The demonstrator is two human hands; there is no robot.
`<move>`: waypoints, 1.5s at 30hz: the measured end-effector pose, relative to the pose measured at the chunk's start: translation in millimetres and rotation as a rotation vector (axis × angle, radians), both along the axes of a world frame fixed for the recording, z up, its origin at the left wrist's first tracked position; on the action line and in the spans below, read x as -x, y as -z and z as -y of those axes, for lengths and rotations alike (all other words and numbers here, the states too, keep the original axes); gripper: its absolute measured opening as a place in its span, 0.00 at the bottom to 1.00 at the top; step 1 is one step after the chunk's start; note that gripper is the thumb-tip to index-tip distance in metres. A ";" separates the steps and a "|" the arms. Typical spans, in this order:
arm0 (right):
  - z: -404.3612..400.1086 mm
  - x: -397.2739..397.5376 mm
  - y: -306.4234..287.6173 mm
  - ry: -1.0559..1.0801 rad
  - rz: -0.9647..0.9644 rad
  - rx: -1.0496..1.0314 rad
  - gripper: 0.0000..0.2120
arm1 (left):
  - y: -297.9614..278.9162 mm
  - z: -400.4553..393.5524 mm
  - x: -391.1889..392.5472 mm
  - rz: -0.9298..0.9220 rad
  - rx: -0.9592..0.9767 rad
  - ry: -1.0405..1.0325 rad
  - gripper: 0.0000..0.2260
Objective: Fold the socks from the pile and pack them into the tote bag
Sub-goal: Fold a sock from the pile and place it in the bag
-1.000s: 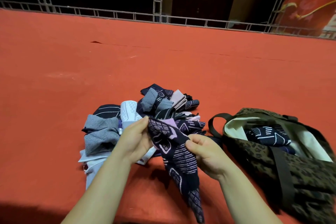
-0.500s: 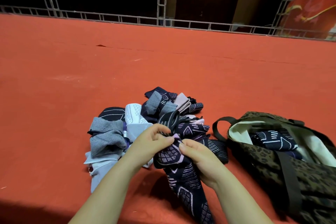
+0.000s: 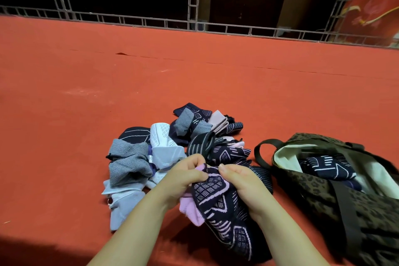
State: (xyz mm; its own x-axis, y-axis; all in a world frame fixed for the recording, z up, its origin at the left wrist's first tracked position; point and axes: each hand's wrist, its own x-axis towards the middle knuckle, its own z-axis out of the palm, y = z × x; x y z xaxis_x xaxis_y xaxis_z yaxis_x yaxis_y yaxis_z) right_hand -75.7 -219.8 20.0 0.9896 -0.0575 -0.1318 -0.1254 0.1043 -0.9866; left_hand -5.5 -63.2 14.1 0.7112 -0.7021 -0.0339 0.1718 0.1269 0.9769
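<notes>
Presently both hands, left hand (image 3: pixel 183 177) and right hand (image 3: pixel 241 181), pinch the top edge of a dark patterned sock (image 3: pixel 218 196), close together, apparently to start a fold. The pile (image 3: pixel 172 149) lies just beyond on the red tabletop (image 3: pixel 108 84). The tote bag (image 3: pixel 345 201) lies open at right, one sock already inside, within easy reach for packing.

The tote bag (image 3: pixel 336 205) runs off the right edge; its inside is mostly hidden. The patterned sock (image 3: pixel 222 207) covers both hands' fingertips.
</notes>
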 end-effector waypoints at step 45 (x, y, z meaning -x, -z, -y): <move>1.1 -4.5 4.8 0.364 -0.148 -0.590 0.23 | 6.0 0.1 -3.2 0.633 -0.017 -0.596 0.03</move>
